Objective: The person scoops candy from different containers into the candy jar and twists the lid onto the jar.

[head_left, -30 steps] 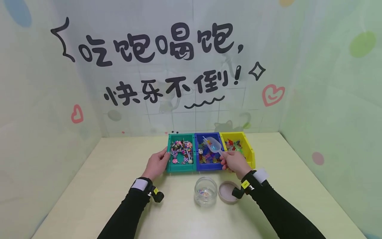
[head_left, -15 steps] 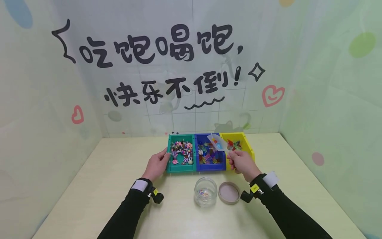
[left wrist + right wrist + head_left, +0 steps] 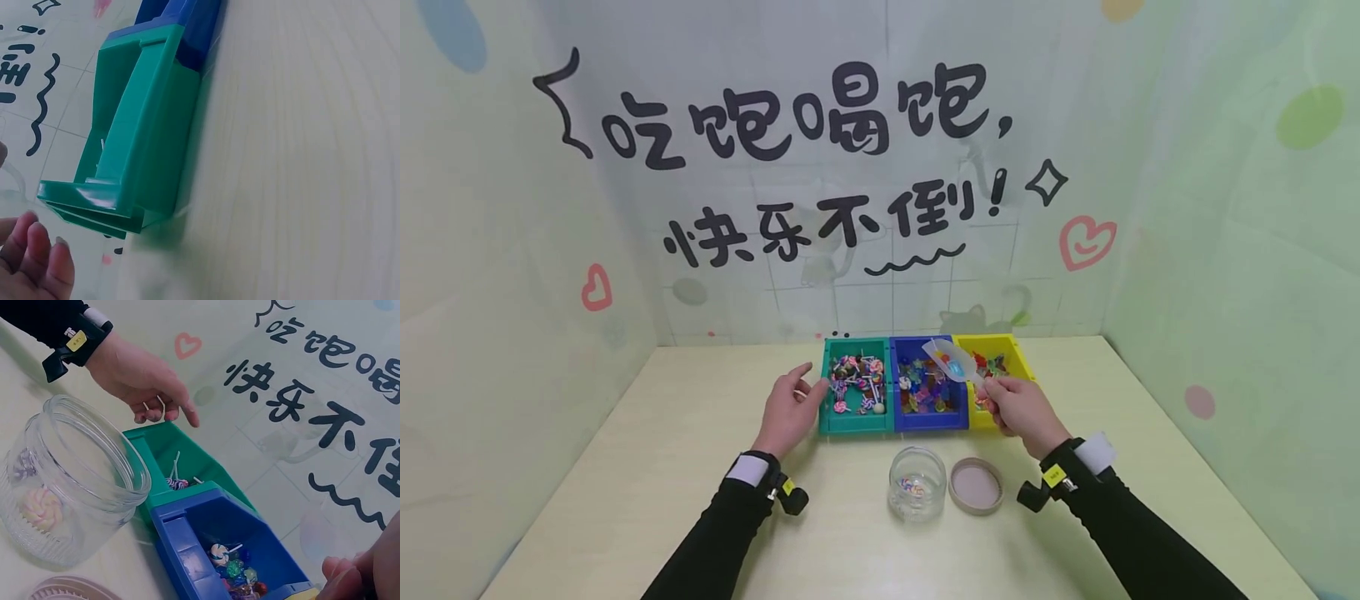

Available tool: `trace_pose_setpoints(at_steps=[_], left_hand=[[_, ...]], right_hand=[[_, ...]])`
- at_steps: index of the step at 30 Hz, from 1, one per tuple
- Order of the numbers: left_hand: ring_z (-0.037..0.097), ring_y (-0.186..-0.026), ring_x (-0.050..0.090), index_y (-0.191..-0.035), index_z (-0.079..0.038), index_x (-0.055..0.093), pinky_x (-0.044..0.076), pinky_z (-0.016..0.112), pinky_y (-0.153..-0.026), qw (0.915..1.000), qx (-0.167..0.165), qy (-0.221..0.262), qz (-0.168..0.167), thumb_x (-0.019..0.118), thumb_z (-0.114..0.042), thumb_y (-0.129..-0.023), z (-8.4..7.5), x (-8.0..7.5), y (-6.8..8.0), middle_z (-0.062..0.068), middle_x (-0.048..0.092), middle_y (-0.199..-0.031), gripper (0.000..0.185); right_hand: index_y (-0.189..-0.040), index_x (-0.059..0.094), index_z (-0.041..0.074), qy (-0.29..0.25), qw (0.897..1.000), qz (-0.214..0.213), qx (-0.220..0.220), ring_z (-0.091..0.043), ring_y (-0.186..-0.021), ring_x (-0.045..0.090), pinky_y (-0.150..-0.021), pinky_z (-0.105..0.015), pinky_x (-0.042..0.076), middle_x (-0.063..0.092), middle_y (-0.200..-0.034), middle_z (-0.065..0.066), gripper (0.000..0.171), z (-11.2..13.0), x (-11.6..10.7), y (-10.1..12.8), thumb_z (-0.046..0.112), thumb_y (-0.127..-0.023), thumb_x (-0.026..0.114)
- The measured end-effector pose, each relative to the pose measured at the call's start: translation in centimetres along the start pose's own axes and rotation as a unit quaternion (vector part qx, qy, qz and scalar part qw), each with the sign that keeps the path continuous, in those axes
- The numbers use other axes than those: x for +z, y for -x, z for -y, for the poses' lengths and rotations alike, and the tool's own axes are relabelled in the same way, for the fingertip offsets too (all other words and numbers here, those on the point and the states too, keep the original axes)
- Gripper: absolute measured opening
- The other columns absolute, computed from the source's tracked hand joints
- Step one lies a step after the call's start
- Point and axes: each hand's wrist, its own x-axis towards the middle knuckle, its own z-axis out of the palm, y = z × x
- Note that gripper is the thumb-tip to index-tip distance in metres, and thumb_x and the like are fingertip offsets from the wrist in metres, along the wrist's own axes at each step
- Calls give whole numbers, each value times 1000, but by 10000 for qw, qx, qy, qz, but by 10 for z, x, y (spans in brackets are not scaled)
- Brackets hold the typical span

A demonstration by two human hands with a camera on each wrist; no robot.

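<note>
The fingers of the right hand [image 3: 1018,408] curl around the thin handle of a clear plastic scoop [image 3: 951,360], pinching it near its end. The scoop hangs over the line where the blue bin [image 3: 927,417] meets the yellow bin [image 3: 1021,358], with a few bright candies sitting in its bowl. I think the scoop is very light and stiff, and a bit slippery, so the handle is the good place to hold it. It must stay level, or the little candies will roll out.

The left hand [image 3: 788,408] holds nothing. Its fingers are spread and loose, just beside the green bin [image 3: 853,421] at its 9 o'clock side. I cannot tell if they touch the wall.

The green bin is full of swirly lollipops. From the blue bin, a glass jar [image 3: 917,483] stands at 6 o'clock on the pale surface [image 3: 647,467], with a few candies at the bottom. The jar looks heavy and could break. Its round lid [image 3: 975,485] lies flat at the jar's 3 o'clock, just beside it.
</note>
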Motion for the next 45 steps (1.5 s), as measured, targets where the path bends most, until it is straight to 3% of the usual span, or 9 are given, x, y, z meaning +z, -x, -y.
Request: trace_pose_setpoints(at_steps=[5,12,20,27,32,42,45], left_hand=[[25,-115,59,-165,-12,46,52,32,-93,9985,416,322,-126,66,-35,-111,-16,-2,12,14,57,-136,62],[29,-139,59,-165,-15,48,53,46,-113,9937,788,699,391,69,-37,-110,-35,-2,31,14,55,-151,63],[30,-144,58,-164,-11,49,53,52,-118,9879,930,743,997,70,-35,-109,-38,7,52,12,60,-153,63],[39,-150,53,-166,-9,44,50,58,-123,9692,916,1094,2008,78,-34,-104,-36,21,68,18,52,-162,75],[42,-152,51,-169,-8,39,46,58,-126,9570,875,1048,2561,81,-39,-100,-30,32,75,21,50,-165,86],[39,-155,49,-169,-6,36,42,57,-130,9374,1049,917,3192,97,-40,-84,-27,46,82,20,50,-166,110],[38,-154,49,-170,-8,36,43,56,-130,9352,989,835,3296,99,-38,-83,-27,50,84,17,50,-167,112]], right_hand=[[-118,65,-3,-131,9999,80,-68,-16,-70,47,-57,-24,35,53,-82,1,37,6,-9,4,30,-119,48],[-113,67,0,-139,9996,139,-181,-15,-70,46,-59,-25,36,52,-81,1,38,12,-21,8,32,-119,49],[-108,66,3,-131,9992,148,-355,-13,-66,47,-55,-24,34,54,-79,1,36,19,-34,13,33,-118,50],[-106,65,3,-173,9982,155,-561,-13,-60,41,-53,-25,31,49,-78,2,37,24,-46,20,35,-118,51],[-104,64,6,-181,9983,139,-530,-14,-63,41,-55,-26,33,49,-78,3,37,26,-53,23,38,-118,50],[-102,64,8,-162,9975,412,-547,-14,-62,40,-55,-28,32,49,-78,2,36,32,-64,34,39,-117,53],[-101,64,9,-180,9969,510,-575,-14,-62,40,-54,-27,31,49,-77,2,34,34,-66,38,37,-117,54]])
